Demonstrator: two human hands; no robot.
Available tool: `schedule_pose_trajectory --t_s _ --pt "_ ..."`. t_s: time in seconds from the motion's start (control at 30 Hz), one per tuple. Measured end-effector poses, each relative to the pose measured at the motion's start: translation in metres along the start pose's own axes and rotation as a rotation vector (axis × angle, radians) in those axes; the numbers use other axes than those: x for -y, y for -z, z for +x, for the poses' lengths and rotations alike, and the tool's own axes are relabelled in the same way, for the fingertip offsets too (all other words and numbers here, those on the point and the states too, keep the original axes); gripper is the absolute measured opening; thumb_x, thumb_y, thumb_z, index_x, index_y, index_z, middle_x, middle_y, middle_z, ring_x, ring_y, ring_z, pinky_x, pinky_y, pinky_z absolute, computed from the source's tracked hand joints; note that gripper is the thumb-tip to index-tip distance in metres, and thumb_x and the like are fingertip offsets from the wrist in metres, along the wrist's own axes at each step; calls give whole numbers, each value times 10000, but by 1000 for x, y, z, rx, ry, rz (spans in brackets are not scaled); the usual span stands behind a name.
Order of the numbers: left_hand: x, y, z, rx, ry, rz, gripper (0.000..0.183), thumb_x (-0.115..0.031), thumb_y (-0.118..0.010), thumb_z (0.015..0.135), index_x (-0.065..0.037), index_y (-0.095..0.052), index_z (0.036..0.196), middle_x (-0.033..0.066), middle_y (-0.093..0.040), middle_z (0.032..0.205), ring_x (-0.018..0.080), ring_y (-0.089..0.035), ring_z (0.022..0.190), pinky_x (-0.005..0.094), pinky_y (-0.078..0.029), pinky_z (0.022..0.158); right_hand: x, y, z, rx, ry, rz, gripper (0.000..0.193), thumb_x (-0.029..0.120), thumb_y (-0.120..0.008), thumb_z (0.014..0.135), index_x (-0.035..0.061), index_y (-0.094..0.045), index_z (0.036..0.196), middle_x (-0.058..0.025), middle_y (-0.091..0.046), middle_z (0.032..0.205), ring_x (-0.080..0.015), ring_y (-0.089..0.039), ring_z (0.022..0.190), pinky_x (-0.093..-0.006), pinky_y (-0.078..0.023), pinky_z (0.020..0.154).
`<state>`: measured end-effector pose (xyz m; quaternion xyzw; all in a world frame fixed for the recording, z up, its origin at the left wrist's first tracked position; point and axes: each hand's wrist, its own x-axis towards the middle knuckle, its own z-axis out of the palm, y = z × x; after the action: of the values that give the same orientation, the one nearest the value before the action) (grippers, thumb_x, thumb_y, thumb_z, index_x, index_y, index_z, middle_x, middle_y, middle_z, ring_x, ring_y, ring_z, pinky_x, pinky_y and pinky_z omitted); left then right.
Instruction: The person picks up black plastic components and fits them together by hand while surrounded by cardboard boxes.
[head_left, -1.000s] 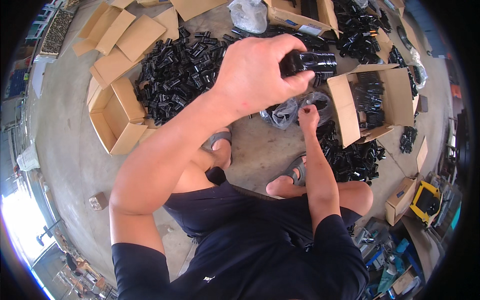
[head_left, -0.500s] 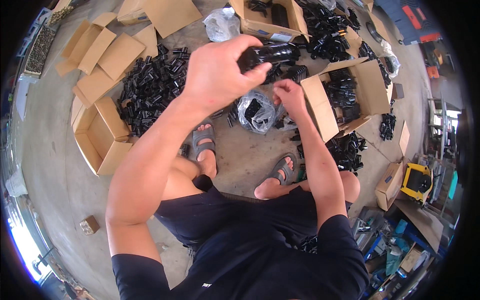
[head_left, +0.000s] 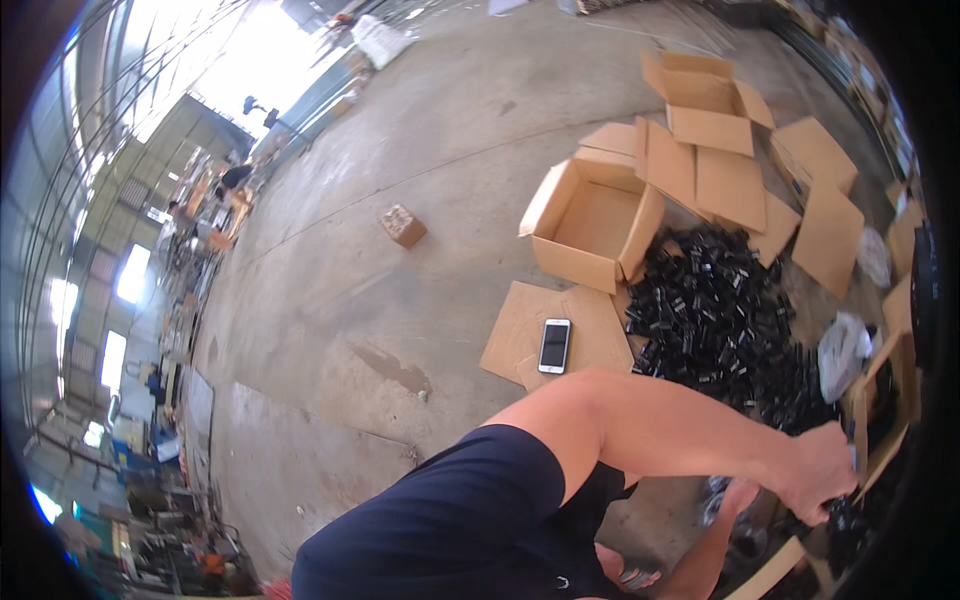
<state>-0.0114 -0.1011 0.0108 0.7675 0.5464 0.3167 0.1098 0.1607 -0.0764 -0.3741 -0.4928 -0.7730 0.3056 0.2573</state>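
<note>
My left hand (head_left: 820,472) is at the right side of the view, its fingers curled closed. Black parts lie right beside and below it, and whatever is within its grasp is hidden. Lower and nearer, my right hand (head_left: 738,497) shows only partly, close to a clear plastic bag (head_left: 714,498); blur hides its fingers. A large heap of small black plastic parts (head_left: 705,310) spreads over the floor beyond my left forearm. Next to the left hand stands an open cardboard box (head_left: 880,350), cut by the dark rim.
A white phone (head_left: 554,346) lies on a flat cardboard piece (head_left: 505,335). Beyond it are an open box (head_left: 548,255), another open box (head_left: 710,128) and loose flaps. A small brown block (head_left: 403,227) sits on the concrete floor. Clear plastic bag (head_left: 843,352) lies by the heap. People work far left.
The view has swung far to the left, bringing the phone and the open floor into sight. My hands now appear at the right edge; the black stack in my left hand no longer shows clearly.
</note>
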Motion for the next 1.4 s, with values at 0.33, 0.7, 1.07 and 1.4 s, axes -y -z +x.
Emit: schedule_pose_trajectory --t_s 0.33,0.7,1.07,1.4 --pt "19 -10 4 -106 71 -8 351 -431 -751 594 -99 -700 696 103 -678 668 341 -682 670 450 -489 605 -34 27 10 345 -110 -465 223 126 -642 871 -90 -684 911 -297 -707 951 -441 -690 958 -504 -538 857" --pt "45 53 -20 -150 110 -24 398 -443 -728 788 -147 -704 1053 104 -734 847 306 -724 774 427 -570 663 182 259 74 -207 -121 221 163 111 -690 924 17 -719 1054 -50 -629 787 -161 -554 672 -301 -425 605" --pt "-9 12 -13 -127 -325 49 386 -230 -864 712 -104 -698 1037 83 -747 924 285 -733 845 403 -600 882 284 315 -15 -262 236 297 186 4 -757 871 30 -774 1054 -34 -649 861 -80 -587 693 -230 -450 605" --pt "-11 -4 -16 -93 -375 17 394 -188 -851 694 -64 -697 1035 77 -746 938 267 -732 822 425 -597 911 270 300 -17 -288 351 66 188 26 -765 843 72 -777 1025 -64 -638 804 -185 -624 630 -307 -489 559"
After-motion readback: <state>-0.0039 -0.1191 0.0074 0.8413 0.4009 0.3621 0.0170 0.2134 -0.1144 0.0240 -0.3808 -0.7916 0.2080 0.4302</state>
